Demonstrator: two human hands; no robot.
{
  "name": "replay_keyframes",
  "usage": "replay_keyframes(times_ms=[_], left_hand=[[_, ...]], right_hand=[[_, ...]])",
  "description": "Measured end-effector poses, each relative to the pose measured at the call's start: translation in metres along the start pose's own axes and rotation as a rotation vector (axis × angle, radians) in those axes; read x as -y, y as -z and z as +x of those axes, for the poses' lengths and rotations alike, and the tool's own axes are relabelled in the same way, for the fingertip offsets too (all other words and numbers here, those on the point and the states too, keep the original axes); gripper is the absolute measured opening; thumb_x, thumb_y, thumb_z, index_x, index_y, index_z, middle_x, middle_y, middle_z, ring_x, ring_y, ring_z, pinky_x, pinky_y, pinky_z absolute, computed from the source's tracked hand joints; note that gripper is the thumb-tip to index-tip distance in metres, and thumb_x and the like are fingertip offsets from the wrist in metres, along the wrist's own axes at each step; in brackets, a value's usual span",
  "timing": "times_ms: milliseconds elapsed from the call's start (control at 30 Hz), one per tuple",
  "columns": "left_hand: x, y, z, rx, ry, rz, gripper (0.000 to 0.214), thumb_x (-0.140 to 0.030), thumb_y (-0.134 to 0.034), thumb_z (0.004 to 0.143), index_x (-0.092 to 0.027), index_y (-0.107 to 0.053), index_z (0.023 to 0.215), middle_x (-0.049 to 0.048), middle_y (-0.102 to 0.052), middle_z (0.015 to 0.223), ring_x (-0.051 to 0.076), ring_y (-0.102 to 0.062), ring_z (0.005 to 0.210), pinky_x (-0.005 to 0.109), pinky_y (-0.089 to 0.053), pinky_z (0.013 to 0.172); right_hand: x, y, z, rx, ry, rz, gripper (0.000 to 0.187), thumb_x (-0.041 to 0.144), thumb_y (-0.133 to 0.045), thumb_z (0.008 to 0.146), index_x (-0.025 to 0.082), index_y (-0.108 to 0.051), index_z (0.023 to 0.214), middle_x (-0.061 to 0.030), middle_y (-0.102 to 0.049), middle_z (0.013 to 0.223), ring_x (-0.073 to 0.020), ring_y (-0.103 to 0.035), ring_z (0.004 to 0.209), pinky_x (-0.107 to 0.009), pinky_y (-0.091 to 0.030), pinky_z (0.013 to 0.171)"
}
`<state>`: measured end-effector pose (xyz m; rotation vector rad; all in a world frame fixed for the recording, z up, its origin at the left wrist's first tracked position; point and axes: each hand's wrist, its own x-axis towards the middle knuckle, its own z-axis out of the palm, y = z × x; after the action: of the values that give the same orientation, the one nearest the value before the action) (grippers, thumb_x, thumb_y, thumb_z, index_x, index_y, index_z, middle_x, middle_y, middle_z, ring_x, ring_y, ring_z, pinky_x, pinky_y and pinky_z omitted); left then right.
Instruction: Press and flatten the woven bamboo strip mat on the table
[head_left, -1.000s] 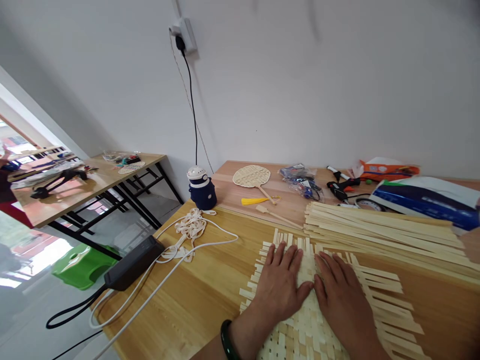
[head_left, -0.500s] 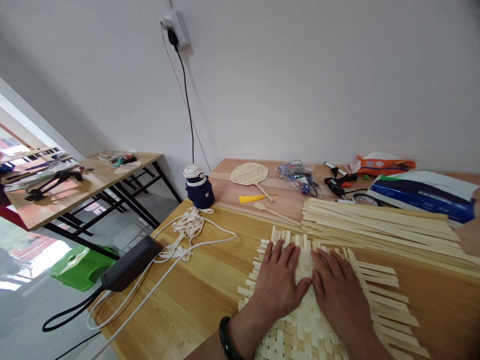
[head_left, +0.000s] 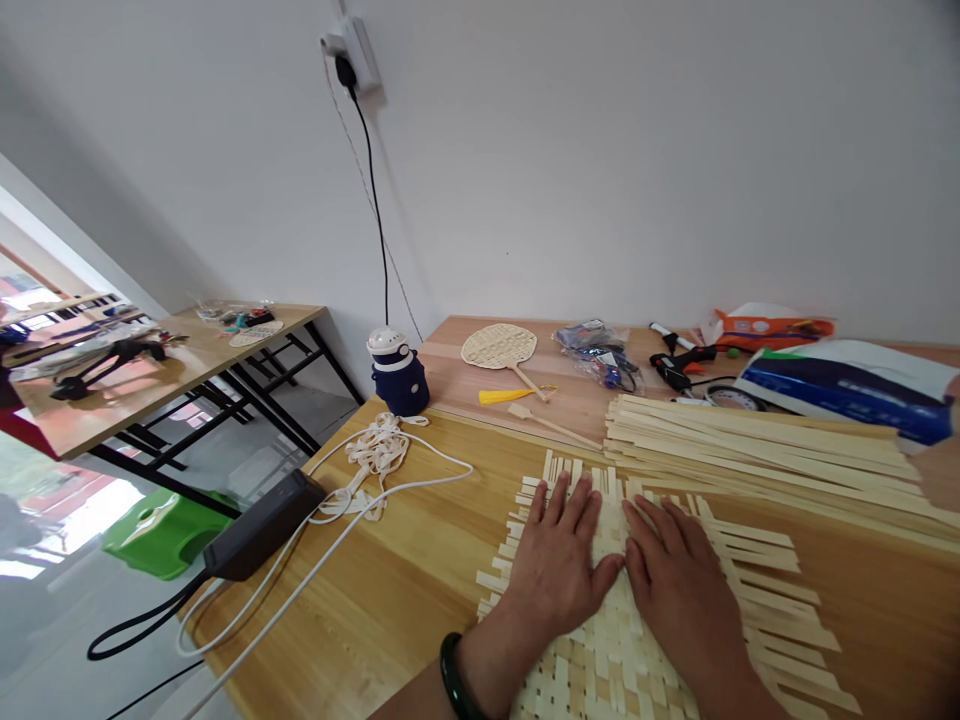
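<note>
A partly woven mat of pale bamboo strips [head_left: 757,590] lies on the wooden table [head_left: 405,580] in front of me. My left hand [head_left: 555,570] rests flat on its left half, fingers stretched out, a dark green bangle [head_left: 454,680] on the wrist. Beside it, thumbs nearly touching, my right hand [head_left: 679,590] presses flat on the weave too. Neither hand holds anything. A bundle of long loose bamboo strips [head_left: 765,445] lies just beyond the mat.
A black power adapter [head_left: 266,525] with white cable [head_left: 375,465] sits at the left edge. Farther back are a navy and white small device [head_left: 395,375], a woven fan [head_left: 501,348], a yellow tassel [head_left: 506,397], a glue gun [head_left: 679,368], bags and a blue-white package [head_left: 847,385].
Both hands stay flat on the mat, almost unmoved. The view has dipped slightly compared with one second ago.
</note>
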<state>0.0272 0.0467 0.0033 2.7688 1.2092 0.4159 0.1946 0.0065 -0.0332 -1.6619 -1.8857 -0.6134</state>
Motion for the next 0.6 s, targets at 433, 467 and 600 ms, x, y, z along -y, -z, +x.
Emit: replay_keyframes(times_ms=[433,467,600], left_hand=[[-0.0007,0.0018,0.0006,0.014,0.006,0.014,0.066,-0.057,-0.027,0.100,-0.020,-0.027,0.155,0.0026,-0.031,0.159,0.026,-0.025,0.149,0.048,-0.020,0.123],[-0.0008,0.0018,0.0006,0.016,0.008,0.012,0.065,-0.057,-0.027,0.100,-0.021,-0.028,0.154,0.0023,-0.031,0.159,0.026,-0.025,0.148,0.048,-0.020,0.123],[-0.0005,0.0011,0.0012,0.027,0.004,0.002,0.064,-0.057,-0.026,0.100,-0.021,-0.032,0.153,0.0025,-0.030,0.159,0.027,-0.023,0.149,0.050,-0.019,0.122]], right_hand=[[0.0017,-0.0028,-0.0037,0.071,-0.019,-0.051,0.047,0.025,-0.025,0.101,0.007,-0.057,0.129,-0.0061,-0.058,0.136,-0.0266,-0.048,0.129,-0.048,-0.033,0.109],[0.0017,-0.0027,-0.0034,0.074,-0.021,-0.050,0.047,0.025,-0.025,0.101,0.007,-0.057,0.130,-0.0056,-0.058,0.135,-0.0264,-0.048,0.129,-0.047,-0.033,0.108],[0.0024,-0.0025,-0.0025,0.072,-0.019,-0.061,0.048,0.026,-0.023,0.101,0.008,-0.058,0.129,-0.0046,-0.059,0.135,-0.0260,-0.049,0.128,-0.047,-0.034,0.108]])
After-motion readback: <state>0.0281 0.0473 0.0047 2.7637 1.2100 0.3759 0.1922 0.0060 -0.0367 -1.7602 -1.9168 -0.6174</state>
